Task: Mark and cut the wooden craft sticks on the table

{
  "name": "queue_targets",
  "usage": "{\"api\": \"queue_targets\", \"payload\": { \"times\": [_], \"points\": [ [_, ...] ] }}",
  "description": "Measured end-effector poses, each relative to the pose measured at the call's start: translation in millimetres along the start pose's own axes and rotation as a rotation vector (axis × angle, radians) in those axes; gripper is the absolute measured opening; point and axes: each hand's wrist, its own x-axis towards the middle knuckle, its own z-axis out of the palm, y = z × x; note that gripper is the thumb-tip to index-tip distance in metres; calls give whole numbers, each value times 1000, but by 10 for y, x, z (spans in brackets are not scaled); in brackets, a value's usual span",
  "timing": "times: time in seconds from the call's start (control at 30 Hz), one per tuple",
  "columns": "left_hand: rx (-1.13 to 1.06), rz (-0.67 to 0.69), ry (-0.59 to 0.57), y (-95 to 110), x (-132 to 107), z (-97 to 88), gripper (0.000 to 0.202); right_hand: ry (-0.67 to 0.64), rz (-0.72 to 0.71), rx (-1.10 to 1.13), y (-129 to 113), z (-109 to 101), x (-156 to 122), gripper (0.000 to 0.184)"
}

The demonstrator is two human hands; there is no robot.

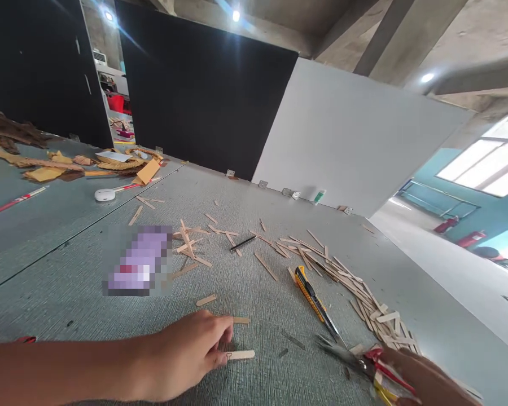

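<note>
My left hand (pixel 186 352) pinches a wooden craft stick (pixel 242 355) between thumb and fingers, with a small dark outline drawn near the pinched end. Just beyond my fingers another stick (pixel 242 320) pokes out, partly hidden by the hand. At the lower right my right hand (pixel 423 375) is closed around scissors (pixel 364 365) with red and yellow handles. Their blades are blurred and point left. A yellow utility knife (pixel 311 293) lies near the scissors, its blade towards them. One short stick (pixel 206 300) rests above my left hand.
Many loose sticks (pixel 355 287) are heaped along the right. A black pen (pixel 242 243) lies mid-table, with a pixelated purple object (pixel 139 262) to its left. Farther back are a white earbud case (pixel 105 195) and yellow-brown scraps (pixel 51 172). Black and white panels (pixel 207 90) border the table.
</note>
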Motion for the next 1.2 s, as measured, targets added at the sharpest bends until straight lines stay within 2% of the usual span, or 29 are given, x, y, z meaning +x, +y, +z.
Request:
{"api": "queue_targets", "payload": {
  "times": [0.07, 0.13, 0.23, 0.3, 0.47, 0.57, 0.63, 0.77, 0.83, 0.87, 1.03, 1.1, 1.17, 1.2],
  "points": [
    [30, 36, 6, 4, 33, -19, 6, 51, 24, -114, -148, -35, 230, 26],
    [88, 83, 34, -9, 69, -28, 12, 66, 53, -180, -399, 24, 512, 38],
    [209, 141, 114, -58, 100, -2, 20, 18, 27, -195, -691, 182, 881, 35],
    [277, 166, 154, -88, 85, 36, 26, -6, 6, -184, -748, 238, 1029, 33],
    [387, 270, 201, -103, -17, 132, 26, 34, -52, -123, -800, 145, 1126, 26],
    [432, 380, 251, -127, -32, 157, 26, 45, -92, -81, -1046, 149, 1181, 30],
    [455, 438, 255, -157, -23, 159, 29, 41, -140, -41, -1242, 217, 1266, 26],
    [483, 449, 234, -207, -27, 140, 33, -83, -343, 101, -1443, 346, 1444, 19],
    [476, 446, 226, -227, -43, 131, 32, -92, -347, 162, -1441, 353, 1451, 6],
    [468, 449, 223, -240, -48, 129, 30, -75, -326, 187, -1432, 341, 1425, 5],
    [443, 500, 248, -298, -17, 142, 22, 23, -155, 286, -1473, 247, 1059, 25],
    [448, 504, 265, -293, 3, 137, 21, -47, -45, 440, -1541, 281, 871, 28],
    [460, 507, 269, -264, 12, 118, 20, -192, 65, 758, -1624, 372, 711, 33],
    [466, 510, 266, -244, 12, 104, 19, -243, 65, 897, -1666, 431, 650, 36]
  ]
}}
